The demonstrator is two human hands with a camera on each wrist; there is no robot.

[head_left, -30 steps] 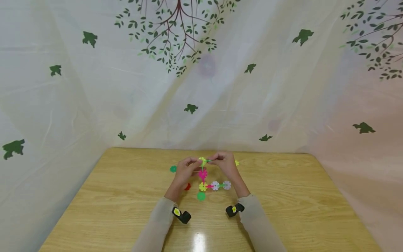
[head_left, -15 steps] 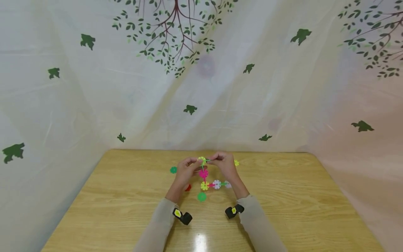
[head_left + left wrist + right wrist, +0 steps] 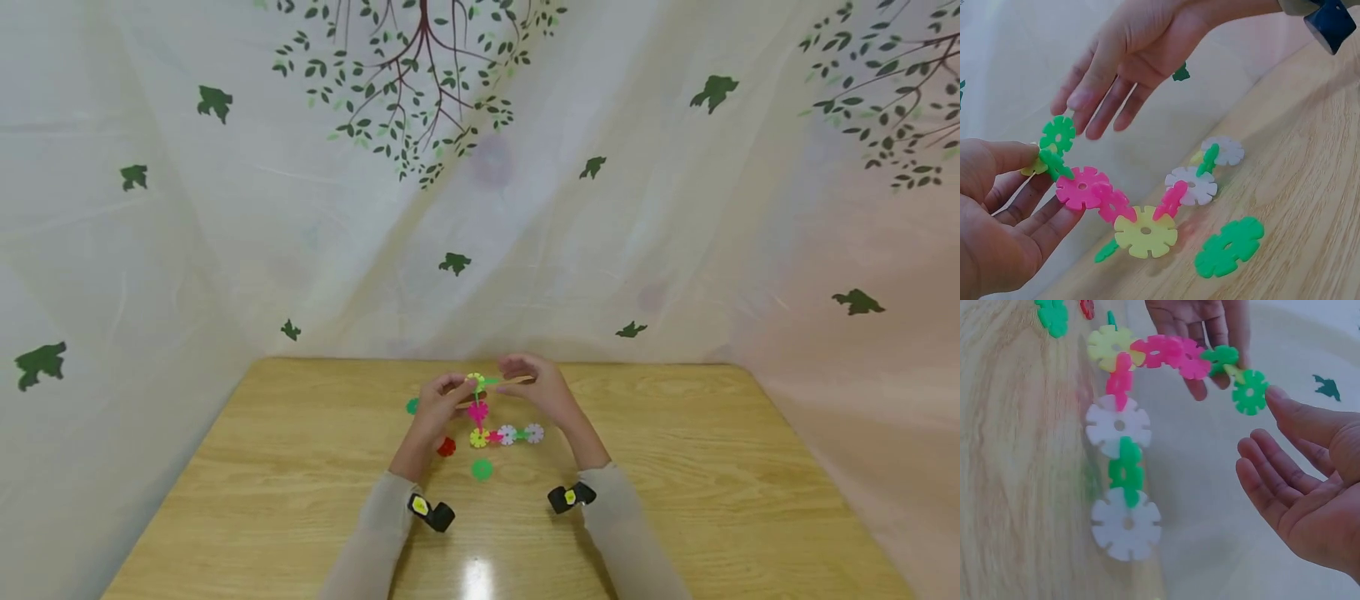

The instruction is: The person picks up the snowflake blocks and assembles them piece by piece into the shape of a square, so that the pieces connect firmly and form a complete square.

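A chain of slotted snowflake discs runs in an L shape. Its upper yellow disc (image 3: pixel 477 383) is pinched between thumb and fingers of my left hand (image 3: pixel 437 408). From that disc a green disc (image 3: pixel 1058 135) sticks out to the right. Below follow another green disc (image 3: pixel 1055 164), pink discs (image 3: pixel 1082 187), and a lower yellow disc (image 3: pixel 1146 232). White discs (image 3: pixel 1119 425) joined by a green disc (image 3: pixel 1126 472) form the chain's right-hand arm. My right hand (image 3: pixel 543 387) is spread beside the outer green disc, holding nothing; the right wrist view shows its thumb tip very close to that disc.
Loose on the wooden table (image 3: pixel 675 483) lie a green disc (image 3: pixel 482 470) in front of the chain, a red disc (image 3: pixel 447 447) by my left wrist and a darker green disc (image 3: pixel 412 406) partly behind my left hand. A printed cloth (image 3: pixel 360 250) hangs behind the table.
My right hand has let go of the outer green disc; its fingers have spread and drawn slightly right. The disc stays joined to the chain in my left hand, which has shifted slightly left.
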